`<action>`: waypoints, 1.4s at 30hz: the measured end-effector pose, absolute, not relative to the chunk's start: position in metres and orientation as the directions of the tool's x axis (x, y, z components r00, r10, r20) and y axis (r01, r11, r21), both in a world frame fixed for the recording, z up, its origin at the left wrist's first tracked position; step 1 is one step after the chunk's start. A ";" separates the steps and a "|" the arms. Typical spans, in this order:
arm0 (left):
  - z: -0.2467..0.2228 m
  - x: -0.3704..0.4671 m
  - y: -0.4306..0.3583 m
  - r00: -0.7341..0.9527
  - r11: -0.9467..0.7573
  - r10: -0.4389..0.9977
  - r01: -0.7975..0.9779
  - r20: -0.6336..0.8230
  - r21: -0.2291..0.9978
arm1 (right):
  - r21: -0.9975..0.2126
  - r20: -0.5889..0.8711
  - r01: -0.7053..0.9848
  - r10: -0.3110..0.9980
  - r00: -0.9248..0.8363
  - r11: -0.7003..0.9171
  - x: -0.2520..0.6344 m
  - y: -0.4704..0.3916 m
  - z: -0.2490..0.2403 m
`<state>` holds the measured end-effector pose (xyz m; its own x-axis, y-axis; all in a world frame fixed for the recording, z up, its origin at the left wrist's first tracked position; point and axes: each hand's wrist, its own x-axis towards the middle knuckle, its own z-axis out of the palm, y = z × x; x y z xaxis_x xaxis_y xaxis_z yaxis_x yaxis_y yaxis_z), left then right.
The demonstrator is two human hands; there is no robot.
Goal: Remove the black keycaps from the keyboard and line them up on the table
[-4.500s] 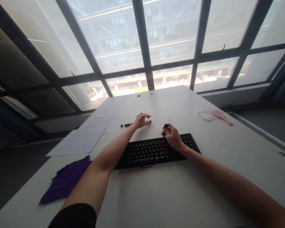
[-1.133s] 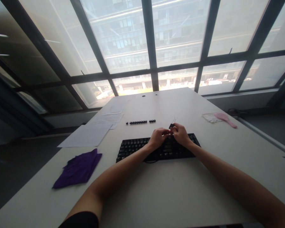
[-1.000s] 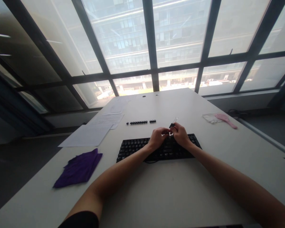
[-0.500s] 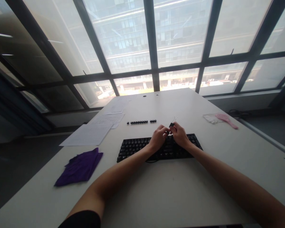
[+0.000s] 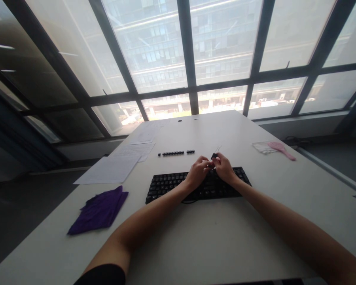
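Observation:
A black keyboard (image 5: 169,184) lies across the table under my wrists. Above its far edge, my right hand (image 5: 224,168) is closed on a keycap puller (image 5: 214,156), a small black piece with two thin wire prongs pointing up and away. My left hand (image 5: 199,171) meets it from the left with its fingers pinched together; what sits between those fingertips is too small to make out. Beyond the keyboard, several loose black keycaps (image 5: 173,152) stand in a row, with a shorter group (image 5: 190,151) to the right and a single keycap (image 5: 159,154) to the left.
A folded purple cloth (image 5: 97,209) lies at the left. Printed paper sheets (image 5: 109,168) spread behind it. On the right are a clear plastic bag (image 5: 262,147) and a pink brush-shaped object (image 5: 280,148). Large windows (image 5: 219,47) rise beyond the white table (image 5: 195,245).
Both hands stay in almost the same place, with only slight finger movement around the puller. The whole view has shifted a little.

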<state>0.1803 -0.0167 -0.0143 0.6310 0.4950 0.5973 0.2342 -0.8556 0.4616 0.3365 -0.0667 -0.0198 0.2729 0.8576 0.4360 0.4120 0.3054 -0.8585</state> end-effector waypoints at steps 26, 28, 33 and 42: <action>-0.006 0.172 -0.012 0.727 -0.906 0.332 0.069 0.601 0.418 | -0.867 0.405 0.427 0.862 0.305 0.256 0.336 -0.065 -0.019; -0.006 0.173 -0.011 0.686 -0.890 0.372 0.073 0.626 0.450 | -0.870 0.402 0.417 0.868 0.292 0.263 0.335 -0.065 -0.019; -0.004 0.175 -0.007 0.602 -0.843 0.483 0.124 0.635 0.524 | -0.899 0.387 0.331 0.872 0.300 0.286 0.335 -0.064 -0.021; -0.001 0.155 0.035 0.614 -0.692 0.693 0.421 0.378 0.587 | -0.908 0.382 0.319 0.848 0.367 0.272 0.333 -0.064 -0.021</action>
<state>0.1553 0.0347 -0.0005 0.6136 0.6935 0.3775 0.4210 -0.6919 0.5865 0.3329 -0.0637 -0.0210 0.3667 0.8481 0.3825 0.3185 0.2718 -0.9081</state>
